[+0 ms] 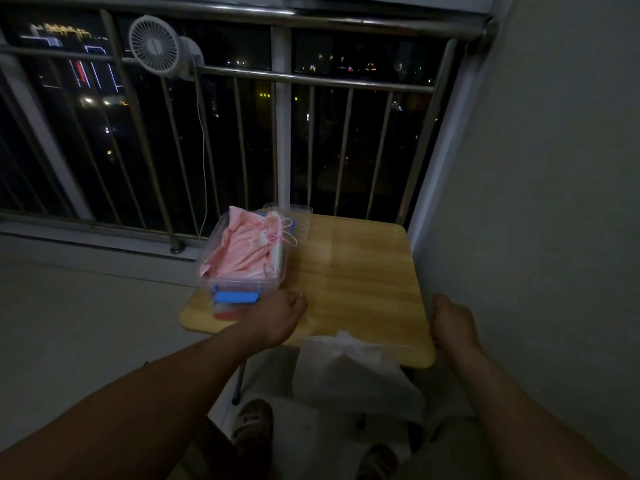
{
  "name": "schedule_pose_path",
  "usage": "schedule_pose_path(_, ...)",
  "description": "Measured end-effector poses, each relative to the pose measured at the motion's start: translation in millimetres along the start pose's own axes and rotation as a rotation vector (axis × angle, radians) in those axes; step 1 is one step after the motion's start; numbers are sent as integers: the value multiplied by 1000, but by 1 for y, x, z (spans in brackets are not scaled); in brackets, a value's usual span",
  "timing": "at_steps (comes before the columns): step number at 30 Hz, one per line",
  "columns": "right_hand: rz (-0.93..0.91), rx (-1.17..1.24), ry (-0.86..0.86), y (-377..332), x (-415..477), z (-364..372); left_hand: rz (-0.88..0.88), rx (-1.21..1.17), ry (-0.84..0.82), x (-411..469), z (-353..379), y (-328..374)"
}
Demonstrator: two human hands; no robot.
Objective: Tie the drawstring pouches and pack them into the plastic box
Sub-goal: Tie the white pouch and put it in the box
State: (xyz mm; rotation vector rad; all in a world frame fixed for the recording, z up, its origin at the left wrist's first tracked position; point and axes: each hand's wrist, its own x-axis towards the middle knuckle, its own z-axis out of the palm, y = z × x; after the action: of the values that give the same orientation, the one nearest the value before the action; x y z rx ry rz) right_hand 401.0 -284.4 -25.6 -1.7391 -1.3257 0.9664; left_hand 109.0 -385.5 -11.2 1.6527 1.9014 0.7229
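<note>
The left hand (277, 317) is laid on the table (363, 271) with its fingers curled under; whether anything is pinched in them cannot be told in this dim light. The right hand (450, 322) is clenched round the table's right edge. The plastic box (205, 266) is found just beyond and to the left of the left hand, its blue latch (235, 296) right beside the thumb side. The pink pouches (242, 247) are heaped inside it, a drawstring (289, 235) trailing over the far right rim; packing is judged nearly done.

The pouches are expected to be light, soft and limp, so they are best gathered by the neck or pressed flat with the palm; loose cords may be caught under a lid. The box is judged stiff, smooth and light, likely to slide on the glossy top; it is best held by both short ends. What seems to be a clear lid (301, 213) is seen past the box.

Open tabletop is left between the two hands and ahead of them. The box sits close to the left edge. A white bag (346, 368) hangs over the near edge between the wrists.
</note>
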Motion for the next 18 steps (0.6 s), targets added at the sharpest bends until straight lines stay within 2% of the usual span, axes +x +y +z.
schedule_pose_path(2,-18,-158,24,5,1,-1,57,100,2,-3,1,-10)
schedule_pose_path(10,-85,-93,12,9,-10,4,55,343,22,-7,3,-35)
schedule_pose_path(14,-135,-39,-74,-24,-19,15,34,310,63,2,-3,-15)
schedule_pose_path(18,-318,-47,-260,-70,-36,30,109,142,-49,12,-2,29)
